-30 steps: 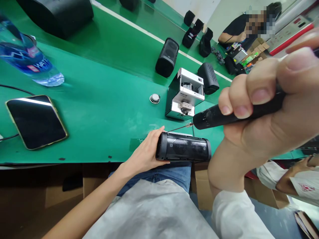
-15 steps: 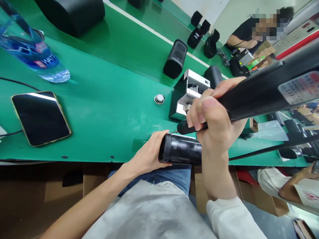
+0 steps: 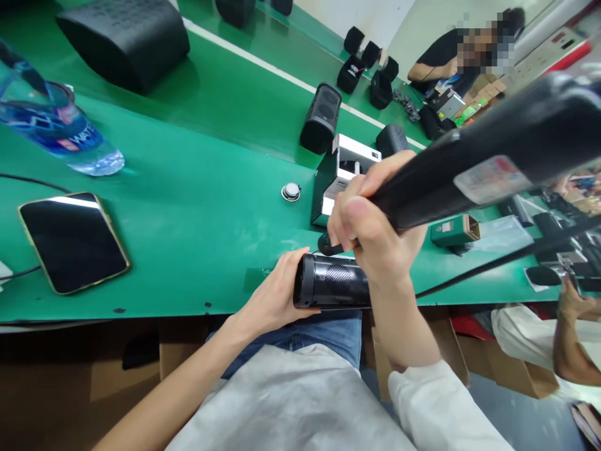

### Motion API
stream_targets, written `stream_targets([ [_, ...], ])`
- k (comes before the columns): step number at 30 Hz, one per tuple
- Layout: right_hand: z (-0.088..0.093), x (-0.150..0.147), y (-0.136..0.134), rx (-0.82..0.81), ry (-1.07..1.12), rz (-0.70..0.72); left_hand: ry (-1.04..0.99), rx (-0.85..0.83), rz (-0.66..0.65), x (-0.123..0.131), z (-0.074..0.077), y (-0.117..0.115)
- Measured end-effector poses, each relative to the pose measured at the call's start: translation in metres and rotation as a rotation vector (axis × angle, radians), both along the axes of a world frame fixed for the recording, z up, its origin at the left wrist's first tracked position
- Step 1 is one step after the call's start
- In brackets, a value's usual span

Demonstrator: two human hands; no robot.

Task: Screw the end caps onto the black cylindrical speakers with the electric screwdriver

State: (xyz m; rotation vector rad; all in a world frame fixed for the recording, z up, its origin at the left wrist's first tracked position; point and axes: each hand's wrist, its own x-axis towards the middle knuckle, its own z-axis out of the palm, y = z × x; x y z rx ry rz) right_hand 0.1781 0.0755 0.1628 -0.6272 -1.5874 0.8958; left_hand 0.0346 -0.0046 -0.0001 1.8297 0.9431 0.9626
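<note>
A black cylindrical speaker [image 3: 335, 280] with a perforated face lies on its side at the table's front edge. Around its left end my left hand [image 3: 279, 288] is wrapped, fingers on top and thumb below. My right hand [image 3: 382, 219] grips a long black electric screwdriver [image 3: 422, 181] with a pale label on its body. The tool's tip points down and left, close to the speaker's upper left edge; whether it touches cannot be made out. My right forearm hides the speaker's right end.
Behind the hands stands a black and silver machine [image 3: 323, 181], beside a small round metal part [image 3: 290, 191]. A phone [image 3: 75, 243] and a water bottle [image 3: 70, 134] are at left. Black speakers [image 3: 321, 118] stand farther back. Two other people sit at right.
My right hand and the screwdriver have shifted left and the tool's rear end looks swung nearer. The whole view has also moved a little. My left hand keeps its hold on the speaker.
</note>
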Motion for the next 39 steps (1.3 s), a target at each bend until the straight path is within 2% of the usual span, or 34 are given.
stream_targets([
  [3,0.024,0.001,-0.005,-0.039,0.131,0.103,0.044,0.027,0.011,-0.001,-0.002,-0.001],
  [5,0.05,0.01,-0.011,-0.106,0.144,0.074,0.084,0.03,0.023,-0.001,-0.004,-0.001],
  [7,0.075,0.023,-0.013,-0.112,0.193,-0.089,0.116,0.029,0.026,-0.002,-0.005,-0.002],
  [10,0.092,0.046,0.001,0.085,0.281,-0.34,0.131,0.035,0.021,-0.003,-0.005,-0.002],
  [12,0.087,0.058,0.021,0.22,0.283,-0.449,0.134,0.029,0.02,-0.004,-0.004,-0.002],
  [13,0.08,0.062,0.033,0.233,0.254,-0.476,0.135,0.023,0.022,-0.004,-0.004,-0.002],
  [17,0.052,0.071,0.071,0.136,0.173,-0.515,0.129,0.005,0.024,-0.005,-0.005,-0.002],
  [21,0.038,0.068,0.09,0.118,0.169,-0.517,0.133,0.004,0.028,-0.005,-0.006,-0.003],
  [25,0.037,0.066,0.096,0.084,0.18,-0.516,0.14,0.01,0.028,-0.005,-0.004,-0.003],
  [29,0.041,0.068,0.091,0.086,0.223,-0.503,0.14,0.022,0.02,-0.004,-0.002,-0.003],
  [31,0.045,0.071,0.085,0.094,0.171,-0.414,0.139,0.024,0.016,-0.004,-0.002,-0.002],
  [33,0.049,0.076,0.082,0.099,0.073,-0.247,0.131,0.021,0.013,-0.005,-0.002,-0.002],
  [35,0.05,0.08,0.087,0.124,-0.009,-0.103,0.117,0.016,0.009,-0.005,-0.003,-0.002],
  [36,0.05,0.081,0.091,0.143,-0.03,-0.077,0.112,0.014,0.008,-0.005,-0.004,-0.002],
  [39,0.043,0.081,0.108,0.182,0.015,-0.186,0.108,0.012,0.015,-0.004,-0.005,-0.002],
])
